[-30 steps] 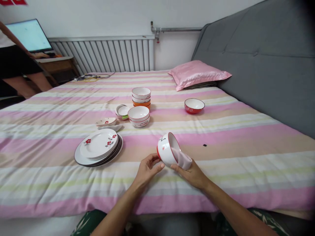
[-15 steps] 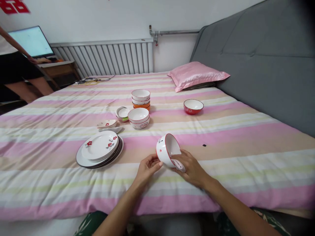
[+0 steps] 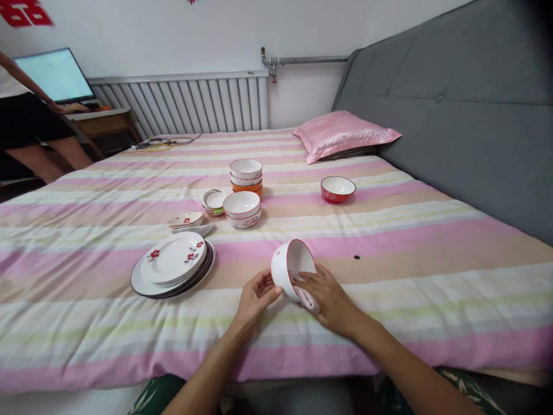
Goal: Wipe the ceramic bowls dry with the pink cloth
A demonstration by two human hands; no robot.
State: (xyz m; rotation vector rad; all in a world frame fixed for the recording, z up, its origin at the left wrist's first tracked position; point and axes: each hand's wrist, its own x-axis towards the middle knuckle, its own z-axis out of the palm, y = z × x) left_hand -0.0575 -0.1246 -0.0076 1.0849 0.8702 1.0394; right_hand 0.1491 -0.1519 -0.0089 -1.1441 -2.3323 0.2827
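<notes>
A white bowl [image 3: 281, 266] with a red rim is tilted on its side above the bed, its mouth facing right. My left hand [image 3: 258, 294] grips it from the left, thumb on the outer wall and fingers behind. At the rim, my right hand [image 3: 329, 300] is closed on a folded white cloth [image 3: 307, 298], with some fingers reaching inside the bowl. The cloth lies over the lower rim. Left of my hands is a stack of plates [image 3: 173, 258], the top one with red flowers.
Beyond stand two nested white bowls [image 3: 242, 212], a taller bowl stack [image 3: 246, 173], small dishes [image 3: 186, 220] and small round bowls [image 3: 213, 200]. A red bowl [image 3: 337, 190] sits alone to the right, near a pink pillow [image 3: 345, 135]. Another person [image 3: 34, 115] stands by a monitor [image 3: 56, 75].
The bowl has turned in my left hand, so the dark marking on its wall is out of sight. My right fingers have moved a little further into the bowl with the cloth.
</notes>
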